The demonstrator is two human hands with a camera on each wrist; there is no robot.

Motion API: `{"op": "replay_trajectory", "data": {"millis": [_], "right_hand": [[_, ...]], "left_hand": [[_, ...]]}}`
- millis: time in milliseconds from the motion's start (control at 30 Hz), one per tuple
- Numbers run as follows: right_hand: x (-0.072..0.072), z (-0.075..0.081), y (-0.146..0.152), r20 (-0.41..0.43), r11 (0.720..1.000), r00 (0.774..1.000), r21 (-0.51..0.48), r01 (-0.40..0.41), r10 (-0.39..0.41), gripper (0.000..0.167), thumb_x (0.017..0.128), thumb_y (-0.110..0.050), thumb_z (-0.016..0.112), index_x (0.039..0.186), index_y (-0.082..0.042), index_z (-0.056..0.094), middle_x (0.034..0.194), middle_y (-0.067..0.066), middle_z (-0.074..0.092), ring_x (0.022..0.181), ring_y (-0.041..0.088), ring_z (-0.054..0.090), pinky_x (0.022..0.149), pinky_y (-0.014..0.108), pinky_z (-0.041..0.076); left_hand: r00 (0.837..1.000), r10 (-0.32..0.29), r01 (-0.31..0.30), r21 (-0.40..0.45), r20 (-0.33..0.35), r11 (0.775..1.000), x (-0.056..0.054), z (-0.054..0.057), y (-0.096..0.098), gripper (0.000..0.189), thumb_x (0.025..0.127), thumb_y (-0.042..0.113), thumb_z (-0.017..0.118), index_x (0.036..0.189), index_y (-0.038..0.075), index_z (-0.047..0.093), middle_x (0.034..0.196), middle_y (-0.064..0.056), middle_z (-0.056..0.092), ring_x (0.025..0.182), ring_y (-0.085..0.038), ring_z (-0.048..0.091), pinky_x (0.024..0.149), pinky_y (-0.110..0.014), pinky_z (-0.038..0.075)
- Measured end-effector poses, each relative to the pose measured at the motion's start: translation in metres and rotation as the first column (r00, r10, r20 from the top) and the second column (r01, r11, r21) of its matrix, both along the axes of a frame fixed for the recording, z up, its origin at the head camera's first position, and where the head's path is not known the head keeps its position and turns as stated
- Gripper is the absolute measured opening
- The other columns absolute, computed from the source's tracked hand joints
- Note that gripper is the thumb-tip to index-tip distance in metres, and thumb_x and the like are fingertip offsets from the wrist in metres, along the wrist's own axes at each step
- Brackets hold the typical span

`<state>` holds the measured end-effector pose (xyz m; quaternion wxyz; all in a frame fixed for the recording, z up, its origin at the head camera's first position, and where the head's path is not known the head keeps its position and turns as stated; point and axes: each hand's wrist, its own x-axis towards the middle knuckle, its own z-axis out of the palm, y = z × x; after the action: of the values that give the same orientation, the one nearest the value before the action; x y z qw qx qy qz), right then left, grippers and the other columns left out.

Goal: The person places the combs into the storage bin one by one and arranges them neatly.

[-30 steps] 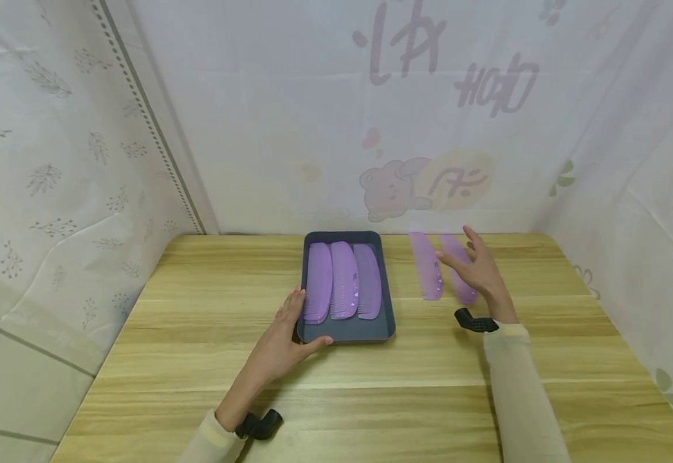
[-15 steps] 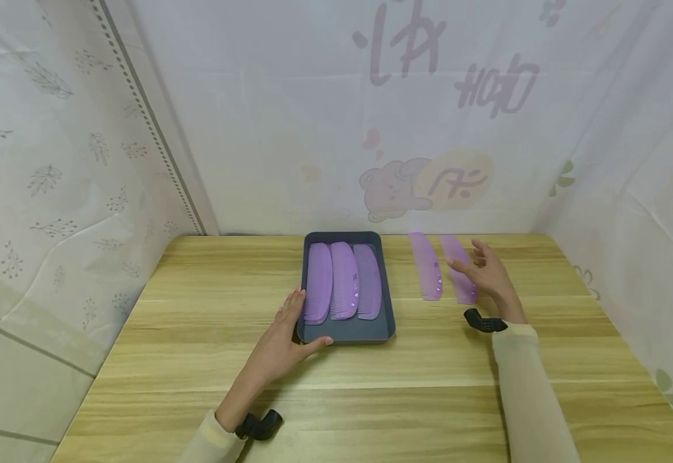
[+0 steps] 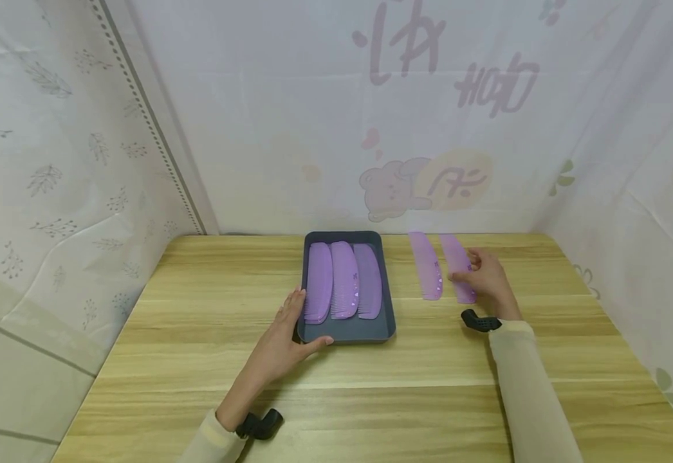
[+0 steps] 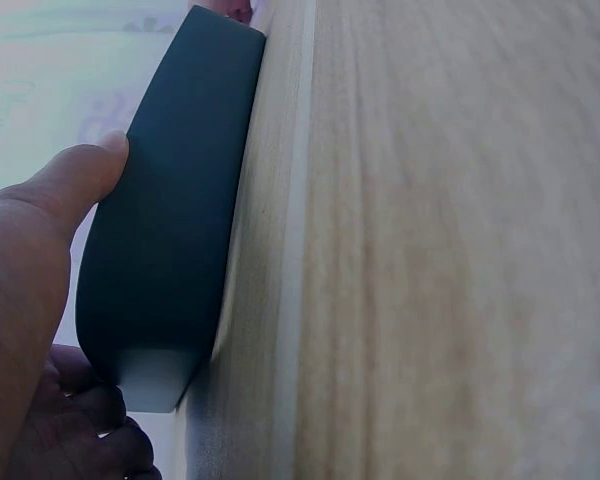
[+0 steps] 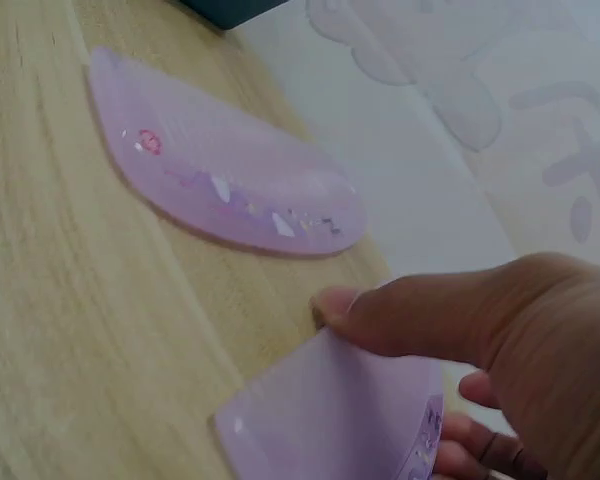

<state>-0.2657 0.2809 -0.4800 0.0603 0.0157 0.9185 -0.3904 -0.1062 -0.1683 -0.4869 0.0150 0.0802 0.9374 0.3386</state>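
Note:
My left hand (image 3: 276,346) rests at the near left corner of a dark grey tray (image 3: 348,332), its fingers straight along the left wall and the thumb on the near rim. The left wrist view shows that thumb (image 4: 80,175) on the rim and fingers by the tray's end. Inside lie purple combs (image 3: 345,276) in three side-by-side places. At the right, my right hand (image 3: 487,281) pinches a translucent purple comb (image 3: 454,249) across its width, thumb on one edge, fingers at the other. The right wrist view has this comb (image 5: 315,415) partly hidden by the hand.
Another purple comb (image 3: 426,267) lies flat between the tray and the right hand. The wooden table (image 3: 371,411) ends at a pale printed curtain (image 3: 267,128) behind, with more curtain on both sides. Black wrist devices (image 3: 261,424) sit on both wrists.
The right hand has moved slightly right and down onto the rightmost comb, and its thumb and fingers have come together on it. The left hand and tray have stayed put.

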Motion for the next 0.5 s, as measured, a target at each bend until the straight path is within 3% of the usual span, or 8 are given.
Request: {"op": "replay_trajectory", "data": {"millis": [100,233,333,500], "right_hand": [[-0.001,0.003,-0.001,0.023,0.999,1.000,0.040,0.008,-0.009,0.092,0.085,-0.030,0.083,0.156,0.004,0.034,0.148,0.035,0.047,0.132,0.050,0.049,0.105,0.060,0.052],[0.000,0.006,0.000,0.048,0.999,0.999,0.043,0.013,-0.015,0.087,0.084,-0.029,0.083,0.153,0.001,0.040,0.139,0.032,0.053,0.118,0.044,0.058,0.086,0.044,0.061],[0.002,0.009,0.001,0.101,1.000,0.995,-0.007,0.021,-0.020,0.083,0.085,-0.027,0.083,0.153,0.000,0.041,0.138,0.029,0.054,0.111,0.038,0.062,0.076,0.033,0.062],[0.004,0.015,0.005,0.175,0.993,0.984,-0.109,0.045,-0.025,0.070,0.094,-0.020,0.070,0.152,0.004,0.040,0.138,0.031,0.051,0.103,0.032,0.066,0.073,0.033,0.064]], "left_hand": [[1.000,-0.001,0.001,0.004,-0.003,1.000,0.000,0.001,0.000,0.120,0.080,0.077,0.068,0.166,0.013,0.013,0.174,-0.006,0.011,0.161,-0.031,0.013,0.130,-0.053,0.018],[1.000,0.000,0.000,0.002,0.001,1.000,0.001,0.002,0.000,0.120,0.081,0.078,0.067,0.166,0.014,0.012,0.174,-0.006,0.010,0.161,-0.032,0.012,0.130,-0.054,0.018],[1.000,0.000,0.000,0.006,0.005,1.000,0.001,0.003,0.000,0.121,0.080,0.078,0.067,0.166,0.014,0.012,0.174,-0.006,0.011,0.161,-0.032,0.012,0.129,-0.056,0.019],[1.000,0.006,-0.006,0.013,0.015,1.000,0.002,0.003,-0.001,0.121,0.080,0.080,0.066,0.166,0.015,0.012,0.174,-0.006,0.011,0.161,-0.031,0.012,0.129,-0.058,0.020]]}}
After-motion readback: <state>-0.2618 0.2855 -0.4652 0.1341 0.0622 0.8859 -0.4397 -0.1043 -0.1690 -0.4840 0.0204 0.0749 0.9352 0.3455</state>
